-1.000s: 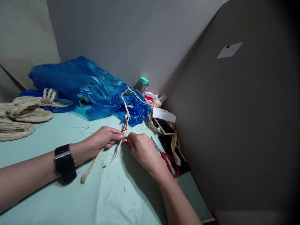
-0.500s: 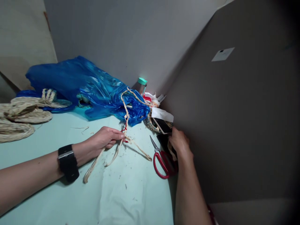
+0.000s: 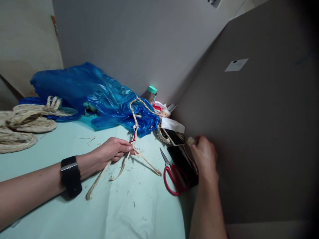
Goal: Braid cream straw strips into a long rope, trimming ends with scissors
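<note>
My left hand (image 3: 115, 149) pinches a thin plaited straw cord (image 3: 135, 117) at its lower end, where a red tie (image 3: 133, 140) is wound round it. Several loose straw strands (image 3: 150, 163) fan out below the fingers onto the table. At the table's right edge, my right hand (image 3: 204, 155) is closed on a pale straw strip (image 3: 190, 141); a length of it seems to hang below the hand. Red-handled scissors (image 3: 175, 181) lie to the left of that hand, their blades pointing away, partly over a dark flat object (image 3: 179, 159).
A large blue plastic bag (image 3: 99, 89) spreads along the back wall. Bundles of straw (image 3: 22, 127) lie at the left. A phone (image 3: 173, 136) rests on a woven basket (image 3: 161, 136), near a bottle with a green lid (image 3: 152, 89). A grey partition (image 3: 261, 132) stands close on the right.
My right hand has moved right and a little toward me, away from the basket, uncovering more of the dark flat object. My left hand keeps its pinch on the cord.
</note>
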The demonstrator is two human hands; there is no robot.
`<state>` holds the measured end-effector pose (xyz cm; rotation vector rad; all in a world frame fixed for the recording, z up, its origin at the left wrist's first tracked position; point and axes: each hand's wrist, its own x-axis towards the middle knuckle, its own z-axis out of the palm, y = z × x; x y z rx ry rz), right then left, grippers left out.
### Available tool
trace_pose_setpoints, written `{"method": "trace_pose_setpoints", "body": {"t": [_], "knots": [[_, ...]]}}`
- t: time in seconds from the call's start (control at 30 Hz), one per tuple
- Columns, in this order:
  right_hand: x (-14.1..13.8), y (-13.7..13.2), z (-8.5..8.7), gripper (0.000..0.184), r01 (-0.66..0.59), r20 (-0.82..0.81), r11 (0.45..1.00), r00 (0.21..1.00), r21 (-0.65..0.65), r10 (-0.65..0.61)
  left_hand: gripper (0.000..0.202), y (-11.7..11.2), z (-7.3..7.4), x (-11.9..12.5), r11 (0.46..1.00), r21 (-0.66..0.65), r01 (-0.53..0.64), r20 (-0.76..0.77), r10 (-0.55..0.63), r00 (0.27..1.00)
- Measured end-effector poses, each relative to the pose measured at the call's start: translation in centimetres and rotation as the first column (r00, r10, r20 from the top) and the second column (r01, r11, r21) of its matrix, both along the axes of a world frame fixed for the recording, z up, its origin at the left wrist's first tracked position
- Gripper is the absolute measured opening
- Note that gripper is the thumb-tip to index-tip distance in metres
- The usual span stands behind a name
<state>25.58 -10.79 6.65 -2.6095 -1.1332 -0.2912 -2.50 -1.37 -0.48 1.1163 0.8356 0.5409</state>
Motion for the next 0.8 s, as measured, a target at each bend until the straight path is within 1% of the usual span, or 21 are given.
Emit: {"method": "trace_pose_setpoints", "body": {"t": [0.03,0.07,0.1,0.13,0.17,0.2,0.23,0.27,0.3,0.33,0.37,0.4,0.43,0.47,0.57,0.63,0.73,0.8], "knots": [[-0.2,-0.1,0.4,0.033,-0.035,-0.032,0.991,0.999,0.128,0.039,0.017,0.0,-0.1,0.0,1.0,0.004,0.007,-0.002,-0.007,1.0],[-0.5,-0.1,0.7,0.033,-0.089,-0.09,0.962,0.989,0.258,0.115,0.016,0.1,-0.1,0.0,1.0,0.007,0.013,-0.004,-0.013,1.0],[-0.9,0.0,0.9,0.032,-0.15,-0.185,0.915,0.955,0.374,0.232,0.016,0.0,-0.1,0.1,1.0,0.008,0.016,-0.006,-0.016,1.0],[-1.6,0.1,1.0,0.033,-0.207,-0.309,0.863,0.874,0.461,0.375,0.015,0.0,-0.1,0.1,1.0,0.008,0.017,-0.006,-0.017,1.0],[-2.4,0.3,1.0,0.034,-0.252,-0.446,0.82,0.738,0.514,0.506,0.015,-0.1,0.0,0.1,1.0,0.009,0.016,-0.007,-0.016,1.0],[-3.3,0.5,0.8,0.038,-0.279,-0.574,0.78,0.549,0.56,0.608,0.014,-0.2,0.1,0.1,1.0,0.011,0.015,-0.008,-0.015,1.0],[-4.3,0.8,0.4,0.041,-0.287,-0.665,0.748,0.343,0.598,0.663,0.013,-0.3,0.2,0.1,1.0,0.014,0.013,-0.009,-0.013,1.0],[-5.4,1.1,0.0,0.043,-0.294,-0.719,0.727,0.157,0.62,0.677,0.012,-0.4,0.3,0.1,1.0,0.018,0.011,-0.01,-0.011,1.0],[-6.5,1.4,-0.5,0.043,-0.314,-0.751,0.72,0.032,0.619,0.66,0.011,-0.5,0.4,0.1,1.0,0.022,0.011,-0.012,-0.01,1.0],[-7.5,1.7,-1.0,0.04,-0.34,-0.771,0.715,-0.049,0.61,0.635,0.011,-0.6,0.5,0.2,1.0,0.026,0.012,-0.014,-0.012,1.0],[-8.3,2.0,-1.6,0.037,-0.371,-0.787,0.711,-0.099,0.597,0.609,0.012,-0.7,0.6,0.2,0.999,0.03,0.014,-0.015,-0.014,1.0],[-9.0,2.3,-2.2,0.033,-0.404,-0.8,0.706,-0.126,0.581,0.586,0.013,-0.7,0.7,0.2,0.999,0.034,0.017,-0.014,-0.016,1.0],[-9.5,2.5,-2.7,0.03,-0.435,-0.811,0.702,-0.13,0.564,0.57,0.014,-0.7,0.8,0.2,0.999,0.038,0.02,-0.012,-0.02,1.0],[-9.9,2.8,-3.2,0.027,-0.46,-0.817,0.698,-0.115,0.548,0.565,0.015,-0.7,0.9,0.2,0.999,0.042,0.023,-0.009,-0.023,1.0],[-10.1,3.3,-4.3,0.023,-0.499,-0.805,0.697,-0.005,0.515,0.593,0.018,-0.7,1.0,0.0,0.998,0.051,0.036,0.007,-0.037,0.999],[-9.9,3.4,-4.6,0.022,-0.511,-0.791,0.691,0.035,0.511,0.611,0.015,-0.8,1.0,-0.1,0.997,0.063,0.037,0.032,-0.039,0.999],[-10.0,3.3,-4.5,0.02,-0.507,-0.794,0.686,0.009,0.521,0.608,0.015,-0.9,0.9,-0.1,0.997,0.078,0.024,0.063,-0.029,0.998],[-10.4,3.1,-4.3,0.017,-0.488,-0.805,0.696,-0.023,0.526,0.592,0.016,-1.1,0.8,0.0,0.996,0.086,0.02,0.059,-0.025,0.998]]}}
